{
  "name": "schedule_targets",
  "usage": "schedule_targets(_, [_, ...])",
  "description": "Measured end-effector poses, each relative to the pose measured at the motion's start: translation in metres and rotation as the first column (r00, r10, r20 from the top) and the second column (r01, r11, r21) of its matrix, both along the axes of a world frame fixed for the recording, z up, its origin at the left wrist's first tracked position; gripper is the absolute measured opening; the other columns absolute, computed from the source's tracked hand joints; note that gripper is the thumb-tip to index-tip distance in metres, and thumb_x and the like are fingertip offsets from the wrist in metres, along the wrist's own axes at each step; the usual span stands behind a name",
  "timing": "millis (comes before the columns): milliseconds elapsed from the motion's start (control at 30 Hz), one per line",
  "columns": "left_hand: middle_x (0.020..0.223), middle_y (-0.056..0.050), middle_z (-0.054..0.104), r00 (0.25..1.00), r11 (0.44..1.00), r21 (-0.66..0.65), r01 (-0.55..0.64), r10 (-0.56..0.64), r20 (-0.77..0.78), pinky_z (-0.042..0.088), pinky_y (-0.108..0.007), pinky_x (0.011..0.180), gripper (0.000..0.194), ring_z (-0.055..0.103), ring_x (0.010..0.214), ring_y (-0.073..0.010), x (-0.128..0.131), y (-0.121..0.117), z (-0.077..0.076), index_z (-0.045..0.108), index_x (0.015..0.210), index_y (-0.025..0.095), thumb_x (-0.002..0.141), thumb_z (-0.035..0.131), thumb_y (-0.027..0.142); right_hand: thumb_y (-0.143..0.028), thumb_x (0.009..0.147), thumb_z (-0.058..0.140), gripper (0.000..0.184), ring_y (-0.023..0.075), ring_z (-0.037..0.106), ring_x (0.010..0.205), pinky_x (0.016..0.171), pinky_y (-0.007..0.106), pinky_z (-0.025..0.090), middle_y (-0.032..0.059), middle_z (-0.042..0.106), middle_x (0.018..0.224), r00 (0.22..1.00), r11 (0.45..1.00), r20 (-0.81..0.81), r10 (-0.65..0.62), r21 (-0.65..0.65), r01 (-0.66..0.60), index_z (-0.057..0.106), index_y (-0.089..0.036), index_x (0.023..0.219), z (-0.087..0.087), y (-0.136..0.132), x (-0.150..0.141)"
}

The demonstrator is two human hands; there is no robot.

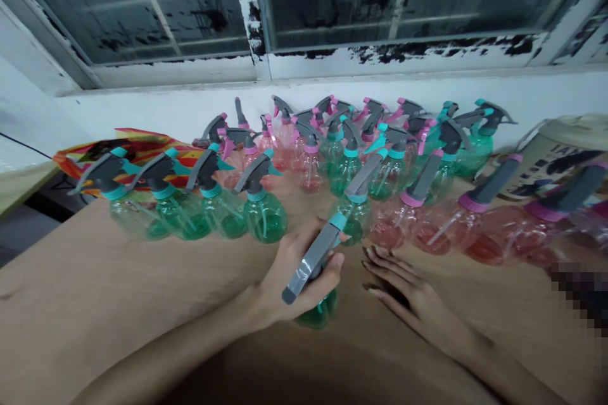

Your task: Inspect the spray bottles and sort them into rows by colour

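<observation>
Green-tinted plastic showed below the left hand (301,272), which was closed around the upper part of a spray bottle (320,313), its grey trigger head slanting across the fingers and its turquoise nozzle aimed away from the person. Whether its base touched the worktop (213,285) could not be told. The right hand (418,304) held nothing; it lay open and palm down just beside, fingers stretched forward and slightly spread.

Directly ahead of the left hand stood another green bottle (354,212), close enough to block the way forward. Four green bottles with turquoise collars (265,218) made a row ahead and to the left of that hand. Ahead and to the right of the right hand ran a line of pinkish-red bottles with pink collars (479,237), crowding one another. Farther off, a dense mix of pink and green bottles (311,168) stood near the wall (156,104). A red-and-yellow bag (142,139) lay behind the left row, and a beige container with dark lettering (565,145) stood at far right. A dark shape (584,291) right of the right hand was pixelated beyond recognition.

Pale brown and smooth, the worktop spread beneath both hands. Beyond it, the white wall met a window (156,0) with dark panes, reflected lights and badly flaking paint on its frame.
</observation>
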State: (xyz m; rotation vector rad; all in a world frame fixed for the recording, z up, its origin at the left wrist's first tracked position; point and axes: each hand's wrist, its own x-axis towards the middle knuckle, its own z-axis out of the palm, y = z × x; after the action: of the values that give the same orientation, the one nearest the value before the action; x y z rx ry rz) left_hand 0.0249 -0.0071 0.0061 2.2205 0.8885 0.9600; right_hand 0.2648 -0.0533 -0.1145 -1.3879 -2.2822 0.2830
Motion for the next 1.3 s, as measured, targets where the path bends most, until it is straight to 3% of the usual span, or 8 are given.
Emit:
schedule_targets(300, [0.074, -0.002, 0.061, 1.0, 1.0, 0.011, -0.015, 0.016, -0.018, 0.053, -0.031, 0.062, 0.006, 0.062, 0.066, -0.0166, -0.001, 0.002, -0.001, 0.052, 0.083, 0.02, 0.081, 0.049, 0.025, -0.035, 0.089, 0.048, 0.043, 0.0229, 0.04, 0.128, 0.105, 0.049, 0.035, 0.0029, 0.048, 0.136, 0.999, 1.0, -0.036, 0.004, 0.014, -0.003, 0.045, -0.028, 0.132, 0.003, 0.0, -0.002])
schedule_targets(567, [0.092, -0.006, 0.063, 0.998, 0.999, -0.028, -0.043, 0.042, -0.041, 0.052, -0.038, 0.078, 0.039, 0.063, 0.085, -0.0229, 0.003, -0.004, 0.004, 0.053, 0.112, 0.02, 0.075, 0.058, 0.031, -0.036, 0.09, 0.047, 0.044, 0.0223, 0.039, 0.128, 0.104, 0.048, 0.036, 0.0034, 0.048, 0.137, 0.999, 0.999, -0.031, 0.019, 0.031, -0.018, 0.045, -0.027, 0.132, -0.002, 0.002, 0.0])
schedule_targets(800, [0.111, -0.009, 0.058, 0.982, 0.986, 0.049, -0.161, 0.165, -0.087, 0.048, -0.048, 0.084, 0.058, 0.058, 0.099, -0.0292, -0.01, -0.015, -0.017, 0.04, 0.12, 0.026, 0.068, 0.068, 0.032, -0.037, 0.09, 0.046, 0.042, 0.023, 0.04, 0.127, 0.104, 0.048, 0.036, 0.005, 0.05, 0.135, 0.997, 0.998, -0.07, 0.025, 0.058, -0.021, 0.048, -0.025, 0.13, 0.005, 0.002, -0.004])
schedule_targets(867, [0.108, -0.008, 0.058, 0.973, 0.98, 0.067, -0.185, 0.193, -0.13, 0.05, -0.046, 0.082, 0.056, 0.059, 0.097, -0.0278, -0.017, -0.022, -0.018, 0.039, 0.121, 0.025, 0.072, 0.065, 0.032, -0.037, 0.09, 0.047, 0.041, 0.0232, 0.04, 0.127, 0.104, 0.048, 0.036, 0.0052, 0.05, 0.135, 0.997, 0.998, -0.071, 0.032, 0.058, -0.028, 0.049, -0.024, 0.129, 0.006, 0.002, -0.004])
schedule_targets(1000, [0.104, -0.006, 0.061, 0.973, 0.985, 0.112, -0.135, 0.153, -0.174, 0.05, -0.04, 0.083, 0.032, 0.059, 0.097, -0.0244, -0.026, -0.032, -0.011, 0.048, 0.114, 0.025, 0.083, 0.056, 0.03, -0.038, 0.09, 0.045, 0.041, 0.0227, 0.039, 0.128, 0.105, 0.048, 0.035, 0.0047, 0.048, 0.136, 0.997, 0.999, -0.067, 0.025, 0.048, -0.022, 0.05, -0.023, 0.128, 0.006, 0.002, -0.004])
schedule_targets(1067, [0.105, -0.005, 0.061, 0.963, 0.979, 0.097, -0.181, 0.196, -0.183, 0.049, -0.04, 0.085, 0.027, 0.059, 0.097, -0.0236, -0.028, -0.032, -0.008, 0.051, 0.111, 0.025, 0.085, 0.056, 0.031, -0.038, 0.091, 0.045, 0.041, 0.0223, 0.039, 0.128, 0.106, 0.048, 0.034, 0.0045, 0.049, 0.136, 0.997, 0.999, -0.068, 0.02, 0.04, -0.017, 0.05, -0.022, 0.128, 0.006, 0.002, -0.005])
schedule_targets(1167, [0.101, -0.005, 0.063, 0.933, 0.955, 0.037, -0.294, 0.295, -0.205, 0.048, -0.039, 0.083, 0.026, 0.061, 0.092, -0.0229, -0.032, -0.024, -0.01, 0.054, 0.107, 0.022, 0.086, 0.056, 0.036, -0.038, 0.09, 0.045, 0.04, 0.0225, 0.04, 0.128, 0.106, 0.048, 0.033, 0.0051, 0.05, 0.135, 0.998, 0.999, -0.068, 0.011, 0.032, -0.009, 0.052, -0.021, 0.126, 0.007, 0.001, -0.006])
schedule_targets(1300, [0.101, -0.006, 0.064, 0.917, 0.937, 0.041, -0.346, 0.347, -0.198, 0.048, -0.037, 0.08, 0.029, 0.06, 0.093, -0.0244, -0.033, 0.001, -0.015, 0.056, 0.105, 0.018, 0.086, 0.054, 0.041, -0.038, 0.089, 0.046, 0.037, 0.0232, 0.046, 0.123, 0.102, 0.047, 0.038, 0.0057, 0.053, 0.132, 0.996, 0.999, -0.082, -0.019, 0.031, 0.022, 0.055, -0.023, 0.122, 0.013, -0.002, -0.006])
